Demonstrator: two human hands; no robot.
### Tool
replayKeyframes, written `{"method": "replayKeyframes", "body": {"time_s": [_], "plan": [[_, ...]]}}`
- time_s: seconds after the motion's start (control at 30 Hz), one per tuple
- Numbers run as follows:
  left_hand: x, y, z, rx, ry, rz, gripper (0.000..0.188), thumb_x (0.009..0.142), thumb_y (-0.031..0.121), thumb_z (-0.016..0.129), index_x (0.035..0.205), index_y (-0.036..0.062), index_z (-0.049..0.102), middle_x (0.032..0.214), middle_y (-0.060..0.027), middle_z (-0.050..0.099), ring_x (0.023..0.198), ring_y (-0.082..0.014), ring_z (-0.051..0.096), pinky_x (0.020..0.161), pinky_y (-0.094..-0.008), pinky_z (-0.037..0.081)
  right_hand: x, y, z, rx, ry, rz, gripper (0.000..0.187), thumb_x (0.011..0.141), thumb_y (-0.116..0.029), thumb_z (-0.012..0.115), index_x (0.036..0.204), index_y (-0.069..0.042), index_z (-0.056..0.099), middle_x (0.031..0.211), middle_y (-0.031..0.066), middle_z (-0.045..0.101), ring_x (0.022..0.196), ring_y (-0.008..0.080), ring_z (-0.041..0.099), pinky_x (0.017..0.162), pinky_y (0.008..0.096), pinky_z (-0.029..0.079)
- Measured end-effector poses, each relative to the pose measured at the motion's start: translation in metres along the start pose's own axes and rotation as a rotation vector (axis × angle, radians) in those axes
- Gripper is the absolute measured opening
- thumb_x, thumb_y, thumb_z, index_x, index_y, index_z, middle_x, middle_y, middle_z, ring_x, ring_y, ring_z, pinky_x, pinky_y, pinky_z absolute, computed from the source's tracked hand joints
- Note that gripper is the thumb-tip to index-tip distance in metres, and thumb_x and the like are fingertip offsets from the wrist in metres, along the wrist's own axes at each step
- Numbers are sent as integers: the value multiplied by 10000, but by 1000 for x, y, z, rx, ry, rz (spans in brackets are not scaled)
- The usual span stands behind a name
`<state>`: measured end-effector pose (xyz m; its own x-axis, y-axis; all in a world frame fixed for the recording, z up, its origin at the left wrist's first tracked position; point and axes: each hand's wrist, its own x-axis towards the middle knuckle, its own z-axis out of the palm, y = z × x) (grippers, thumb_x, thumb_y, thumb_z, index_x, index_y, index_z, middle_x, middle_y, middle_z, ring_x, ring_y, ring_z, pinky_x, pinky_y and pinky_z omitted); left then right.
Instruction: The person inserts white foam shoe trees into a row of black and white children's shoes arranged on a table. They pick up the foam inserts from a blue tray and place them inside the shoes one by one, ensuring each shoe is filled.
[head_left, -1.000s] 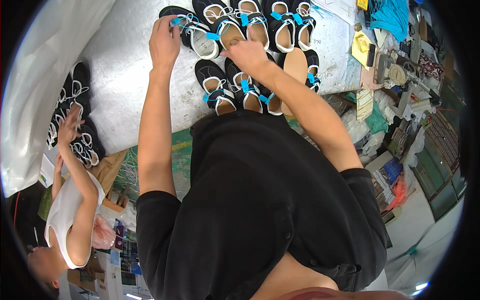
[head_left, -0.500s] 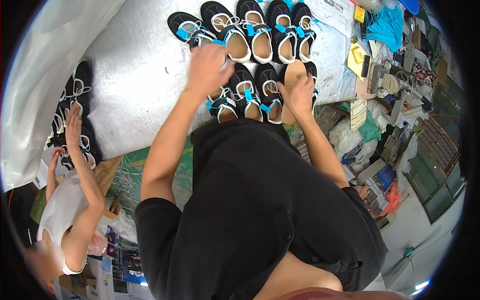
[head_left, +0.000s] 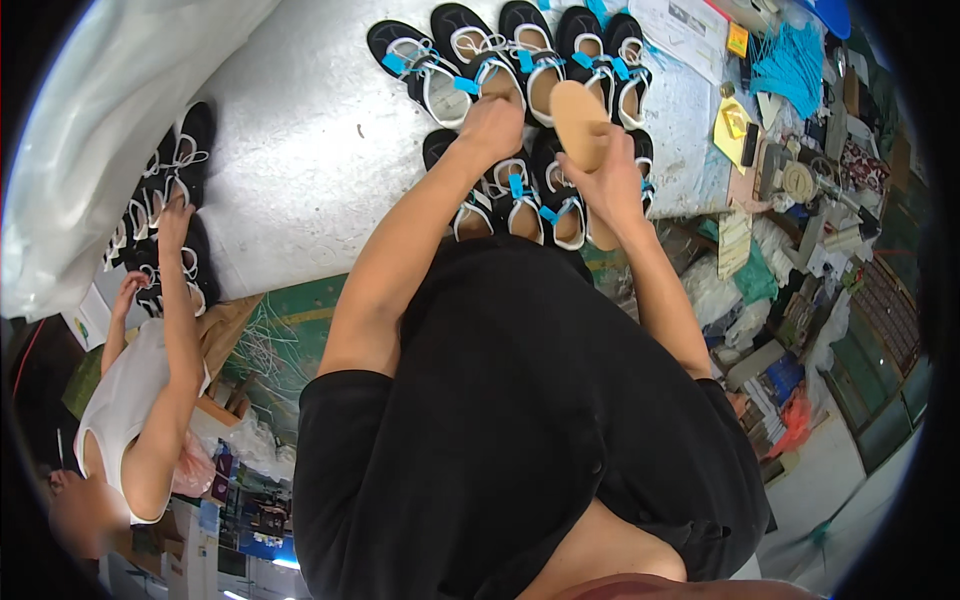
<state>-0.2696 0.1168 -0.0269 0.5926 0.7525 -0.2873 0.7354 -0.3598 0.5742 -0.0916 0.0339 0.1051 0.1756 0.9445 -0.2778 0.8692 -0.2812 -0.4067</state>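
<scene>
Your right hand (head_left: 612, 182) has raised a tan insole (head_left: 576, 112) toward the far shoes (head_left: 541, 75), gripping it. Your left hand (head_left: 493, 128) meets a black shoe (head_left: 498, 76); I can't tell its fingers' spread.

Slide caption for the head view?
Left hand at a black shoe, right hand holding a tan insole.

Silvery table (head_left: 300, 170): black shoes (head_left: 580, 22) in rows, more shoes (head_left: 200, 125) left, white papers (head_left: 680, 32).
</scene>
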Motion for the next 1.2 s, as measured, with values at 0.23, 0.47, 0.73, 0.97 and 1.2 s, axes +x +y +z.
{"method": "replayKeyframes", "body": {"time_s": [0.23, 0.47, 0.73, 0.97, 1.2], "plan": [[-52, -73, -43, 118, 877, -227, 605, 778, 183, 807, 1290, 9, 536, 1240, -221, 604, 1100, -403, 654, 917, -467, 540, 29, -98, 23, -81, -390, -288, 431, 929, -379, 706, 1125, 0, 650, 1049, 278, 640, 903, 471, 691, 808, 535, 582], [-41, -115, -73, -298, 450, -373, 917, 780, 254, 856, 1503, 36, 335, 1463, -287, 491, 1214, -477, 611, 1007, -495, 533, 86, -134, 111, -270, -421, -361, 362, 936, -308, 629, 1011, 32, 729, 1094, 311, 684, 1070, 459, 685, 862, 493, 593], [-52, -112, -50, -433, 508, -440, 746, 803, 234, 830, 1406, 27, 443, 1520, -245, 485, 1243, -452, 608, 1015, -480, 527, 49, -112, 95, -256, -343, -507, 415, 851, -269, 684, 1171, -5, 682, 1127, 252, 680, 887, 455, 722, 758, 501, 606], [-49, -120, -41, -198, 456, -423, 632, 839, 428, 797, 1391, 166, 636, 1611, -256, 345, 1326, -428, 552, 1073, -464, 490, 112, -113, 127, -269, -388, -532, 384, 856, -287, 692, 1140, -29, 712, 1103, 210, 695, 792, 391, 739, 722, 458, 609], [-36, -134, -65, -341, 281, -456, 881, 777, 590, 804, 1470, 110, 547, 1510, -336, 434, 1388, -494, 476, 1093, -490, 480, 84, -101, 110, -178, -307, -559, 204, 881, -239, 747, 885, -39, 786, 1025, 135, 731, 1040, 320, 675, 869, 471, 579]]}}
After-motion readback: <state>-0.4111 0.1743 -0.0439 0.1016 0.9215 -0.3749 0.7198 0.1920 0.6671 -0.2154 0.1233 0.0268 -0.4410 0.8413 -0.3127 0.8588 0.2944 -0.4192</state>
